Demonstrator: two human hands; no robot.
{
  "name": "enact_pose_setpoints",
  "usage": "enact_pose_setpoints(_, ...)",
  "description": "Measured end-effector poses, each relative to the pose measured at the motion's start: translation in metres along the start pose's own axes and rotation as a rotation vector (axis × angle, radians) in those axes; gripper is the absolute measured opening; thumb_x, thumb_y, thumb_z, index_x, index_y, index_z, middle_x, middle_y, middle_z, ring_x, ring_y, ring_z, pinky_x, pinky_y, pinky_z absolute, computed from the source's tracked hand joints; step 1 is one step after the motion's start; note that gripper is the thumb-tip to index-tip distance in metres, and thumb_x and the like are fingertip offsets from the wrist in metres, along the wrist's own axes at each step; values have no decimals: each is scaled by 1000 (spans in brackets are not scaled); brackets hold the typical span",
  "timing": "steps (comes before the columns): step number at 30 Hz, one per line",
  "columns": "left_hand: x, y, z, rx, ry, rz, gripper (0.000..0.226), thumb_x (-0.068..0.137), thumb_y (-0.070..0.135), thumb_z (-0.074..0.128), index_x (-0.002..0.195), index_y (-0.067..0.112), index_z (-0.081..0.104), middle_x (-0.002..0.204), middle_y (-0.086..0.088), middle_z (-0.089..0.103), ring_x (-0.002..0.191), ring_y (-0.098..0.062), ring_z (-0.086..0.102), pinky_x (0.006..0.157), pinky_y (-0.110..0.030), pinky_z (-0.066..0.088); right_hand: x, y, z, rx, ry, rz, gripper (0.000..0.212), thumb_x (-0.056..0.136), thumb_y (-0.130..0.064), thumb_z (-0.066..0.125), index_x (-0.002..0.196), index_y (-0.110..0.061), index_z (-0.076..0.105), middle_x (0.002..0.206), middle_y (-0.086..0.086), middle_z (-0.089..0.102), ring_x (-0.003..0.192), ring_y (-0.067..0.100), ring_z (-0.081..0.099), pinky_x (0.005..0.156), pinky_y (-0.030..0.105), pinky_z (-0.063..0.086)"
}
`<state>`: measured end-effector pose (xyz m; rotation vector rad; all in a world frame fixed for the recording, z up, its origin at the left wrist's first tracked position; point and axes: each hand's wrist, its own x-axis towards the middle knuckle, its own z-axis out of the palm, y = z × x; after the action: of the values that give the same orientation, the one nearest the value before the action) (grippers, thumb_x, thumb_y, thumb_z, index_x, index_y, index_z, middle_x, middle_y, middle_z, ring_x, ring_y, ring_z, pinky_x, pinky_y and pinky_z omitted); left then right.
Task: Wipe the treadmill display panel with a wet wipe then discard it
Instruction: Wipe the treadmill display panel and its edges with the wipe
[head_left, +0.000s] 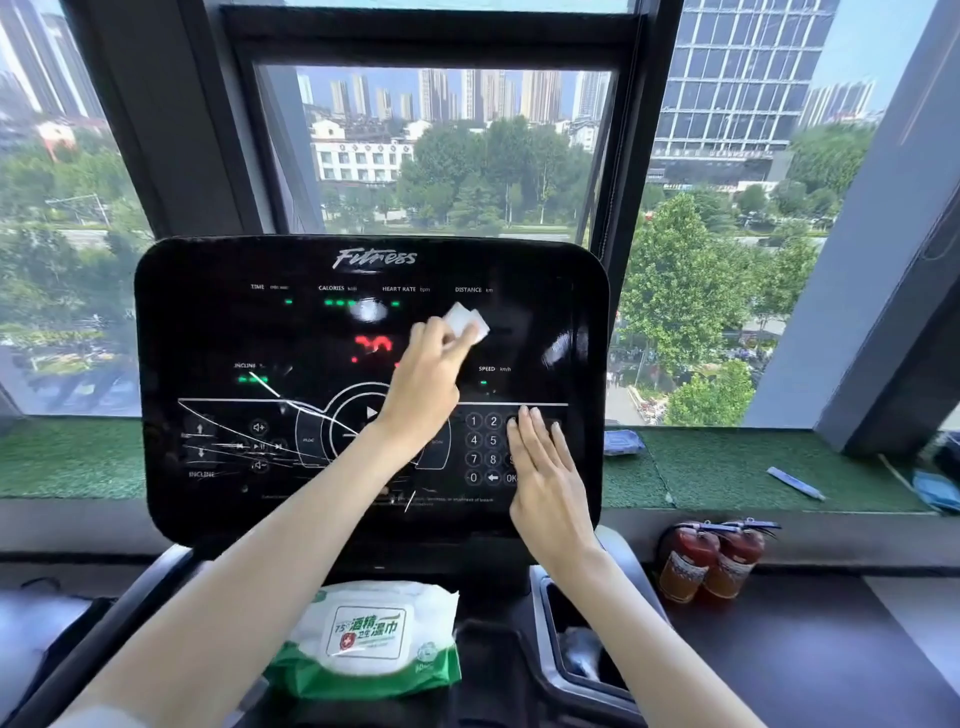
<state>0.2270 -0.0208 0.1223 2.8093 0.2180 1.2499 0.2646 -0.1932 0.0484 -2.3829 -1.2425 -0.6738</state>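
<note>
A person stands at a treadmill facing a tall window, both bare forearms reaching up to the glossy black display panel (218, 322). The left hand (423, 379) crosses toward the middle of the console and pinches a folded white wet wipe (466, 321) between thumb and fingertips, fingers closed around its lower edge. The wipe is pressed flat against the upper right part of the panel, just below the DISTANCE label and to the right of the red lit figures. The right hand (545, 478) lies open and flat on the lower right of the panel, fingers together and extended, covering the right column of the numeric keypad (483, 449); it holds nothing.

Green indicator lights glow under the TIME, CALORIES and INCLINE labels, and the word Fitness runs across the top of the console. Below the panel, on the console tray, rests a white and green pack of alcohol wet wipes (371, 639), its printed label facing up. To its right is a dark cup holder (582, 644) with something pale inside that cannot be made out. Two red fire extinguishers (711, 561) stand side by side against the wall under the sill, which is covered in green artificial turf (727, 467)
</note>
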Motion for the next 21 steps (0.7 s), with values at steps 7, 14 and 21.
enact_pose_setpoints(7, -14, 16, 8, 47, -131, 153, 65, 66, -19, 53, 125, 8, 54, 103, -14, 52, 88, -25, 38, 63, -38, 52, 6, -7, 3, 11, -10, 32, 64, 69, 0, 22, 127, 8, 49, 137, 24, 46, 131, 33, 40, 109, 43, 19)
enact_pose_setpoints(14, -1, -11, -6, -103, 205, -403, 68, 72, -22, 47, 131, 12, 51, 97, -15, 46, 91, -28, 43, 78, -28, 42, 5, -8, 5, -26, -22, 33, 66, 70, 0, 19, 129, 8, 46, 138, 24, 44, 133, 33, 37, 109, 45, 18)
enact_pose_setpoints(21, -21, -10, 8, 29, -117, 214, 65, 68, -19, 53, 127, 8, 52, 95, -11, 50, 85, -26, 44, 64, -40, 54, 7, -6, 2, -80, -53, 13, 63, 70, -1, 22, 127, 10, 49, 135, 26, 47, 130, 35, 41, 107, 47, 19)
